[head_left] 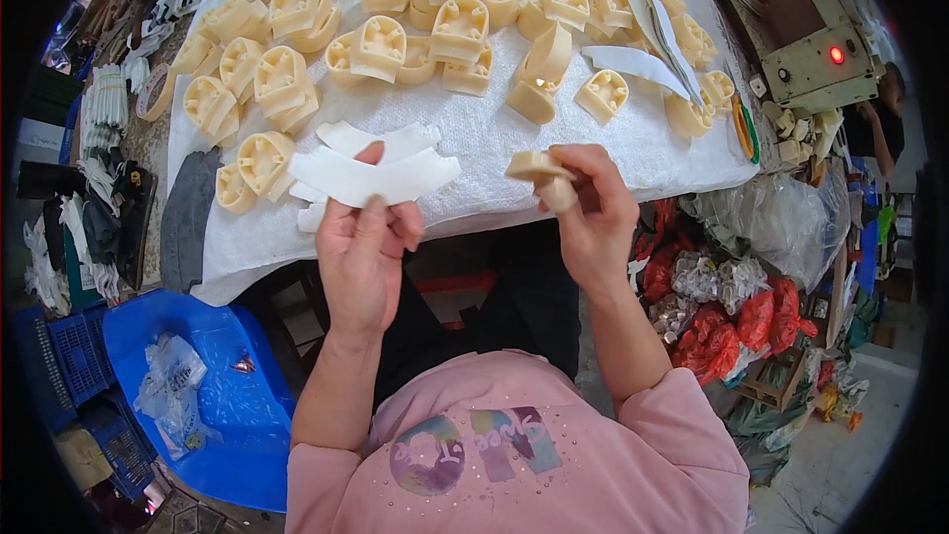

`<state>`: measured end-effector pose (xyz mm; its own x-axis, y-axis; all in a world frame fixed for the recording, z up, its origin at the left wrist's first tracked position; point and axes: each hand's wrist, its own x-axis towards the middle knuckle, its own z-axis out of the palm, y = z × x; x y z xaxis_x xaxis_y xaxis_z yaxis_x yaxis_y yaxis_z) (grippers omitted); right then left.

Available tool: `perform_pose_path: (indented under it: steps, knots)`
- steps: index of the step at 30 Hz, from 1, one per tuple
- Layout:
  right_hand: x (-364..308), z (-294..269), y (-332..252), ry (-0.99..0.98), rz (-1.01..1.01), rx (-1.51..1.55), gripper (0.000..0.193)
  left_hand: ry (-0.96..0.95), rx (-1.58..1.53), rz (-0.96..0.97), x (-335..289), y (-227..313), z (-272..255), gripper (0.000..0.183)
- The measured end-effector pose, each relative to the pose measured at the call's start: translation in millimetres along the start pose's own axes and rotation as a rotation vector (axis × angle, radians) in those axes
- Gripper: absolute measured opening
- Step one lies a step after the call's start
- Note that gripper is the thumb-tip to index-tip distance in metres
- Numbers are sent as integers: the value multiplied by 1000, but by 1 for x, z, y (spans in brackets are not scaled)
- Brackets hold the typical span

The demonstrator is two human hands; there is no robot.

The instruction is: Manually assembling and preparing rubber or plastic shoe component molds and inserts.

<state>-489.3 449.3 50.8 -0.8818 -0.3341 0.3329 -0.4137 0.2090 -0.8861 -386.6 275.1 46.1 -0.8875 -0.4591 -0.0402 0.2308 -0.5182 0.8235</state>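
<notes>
My left hand [368, 242] pinches a curved white strip [381, 178] between thumb and fingers, just above the near edge of the table. More white strips [381, 141] of the same shape lie behind and under it. To the right, my right hand [600, 196] grips a small beige piece [539, 168] with a flat top and a rounded lower part, which looks like a shoe heel. Its far side is partly hidden by my fingers. Beyond both hands stand many hollow beige plastic shoe heels [461, 28] with D-shaped tops, crowded over the cloth.
A white woven cloth [474, 148] covers the table. Long pale strips [657, 40] rest on the heels at right, near green-handled scissors [748, 124]. A dark grey curved piece [188, 222] lies at the left edge. A blue plastic chair [237, 386] stands lower left; red bags [756, 321] lie lower right.
</notes>
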Motion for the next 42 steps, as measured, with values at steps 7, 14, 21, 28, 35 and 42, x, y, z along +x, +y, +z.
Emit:
perform_pose_path:
  steps: [7, 14, 21, 28, 35, 42]
  knots:
    - [-18, 22, -28, -133, -335, 246, 35, -74, -174, -124, -24, -9, 10, 42]
    - [-21, 42, -20, -51, -607, 203, 44, 15, -101, -94, -40, -4, 23, 41]
    - [-20, 39, -17, -28, -658, 131, 37, -26, -82, -104, -40, 0, 31, 45]
    - [-17, 28, -9, -5, -335, 422, 31, 52, -113, -146, -34, -9, 30, 38]
    - [-13, 6, 8, 79, 63, 630, 17, 116, -94, -68, -31, -11, 24, 43]
    - [-13, -9, 15, 120, 170, 669, 20, 82, -97, -74, -29, -15, 28, 43]
